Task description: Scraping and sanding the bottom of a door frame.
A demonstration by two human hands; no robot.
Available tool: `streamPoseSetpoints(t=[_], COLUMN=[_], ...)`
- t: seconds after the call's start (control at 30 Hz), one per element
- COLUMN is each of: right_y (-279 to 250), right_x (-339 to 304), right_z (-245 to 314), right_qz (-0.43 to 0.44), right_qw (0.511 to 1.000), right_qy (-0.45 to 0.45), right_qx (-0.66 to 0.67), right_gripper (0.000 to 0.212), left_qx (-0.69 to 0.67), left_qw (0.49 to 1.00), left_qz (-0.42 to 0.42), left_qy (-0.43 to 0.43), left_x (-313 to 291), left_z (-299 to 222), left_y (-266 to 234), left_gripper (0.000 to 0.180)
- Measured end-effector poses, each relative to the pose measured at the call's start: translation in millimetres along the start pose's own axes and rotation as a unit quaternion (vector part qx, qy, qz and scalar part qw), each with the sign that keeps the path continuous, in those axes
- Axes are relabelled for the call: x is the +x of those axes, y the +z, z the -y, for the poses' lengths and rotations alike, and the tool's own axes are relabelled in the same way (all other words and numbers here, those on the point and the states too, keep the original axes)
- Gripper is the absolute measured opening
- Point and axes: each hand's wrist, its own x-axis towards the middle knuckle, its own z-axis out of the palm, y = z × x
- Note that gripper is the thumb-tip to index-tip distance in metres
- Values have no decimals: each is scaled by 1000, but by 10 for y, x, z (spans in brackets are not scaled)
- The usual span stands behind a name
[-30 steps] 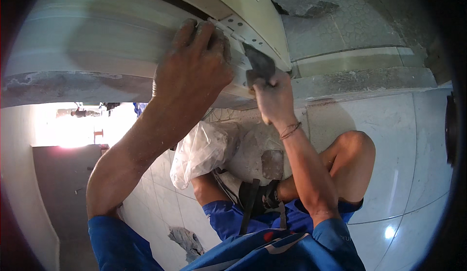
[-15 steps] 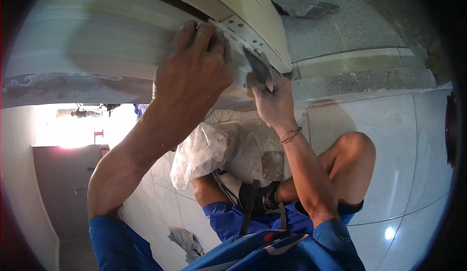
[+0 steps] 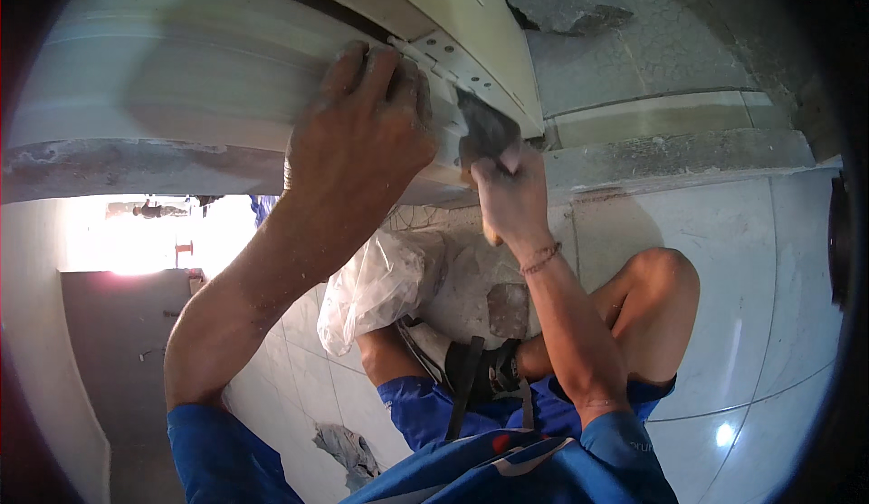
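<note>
My right hand (image 3: 514,194) is closed around a putty knife (image 3: 487,131), whose broad dark blade lies against the door frame just below the hinge (image 3: 441,68). The blade is blurred, and a bit of its handle shows under my palm. My left hand (image 3: 360,128) rests on the pale door frame (image 3: 226,74), its dusty fingers bent over the frame's edge beside the hinge. The thumb is hidden. A cream door (image 3: 493,29) hangs from the hinge, standing ajar toward the far side.
A clear plastic bag (image 3: 371,291) lies by my leg, beside a small brownish slab (image 3: 507,309) on dusty floor. Beyond the sill (image 3: 679,156) lies a grey crumpled sheet or bag (image 3: 566,4). A grey rag (image 3: 347,450) lies on the tiles at lower left.
The putty knife's blade has turned, showing more of its broad face against the frame. My right hand has shifted only slightly. My left hand keeps its place.
</note>
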Motion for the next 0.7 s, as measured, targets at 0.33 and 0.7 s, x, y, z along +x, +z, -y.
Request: streamPoseSetpoints(t=[0.33, 0.7], right_y=[-56, -285], right_x=[-138, -120], right_z=[-428, -303], right_qz=[-64, -93], right_qw=[964, 964], right_qy=[-254, -123], right_qx=[39, 216], right_gripper=[3, 12], left_qx=[-7, 9], left_qw=[1000, 995], left_qz=[-7, -103], left_qy=[3, -8], left_x=[0, 2], left_z=[14, -33], left_y=[-2, 57], left_gripper=[40, 16])
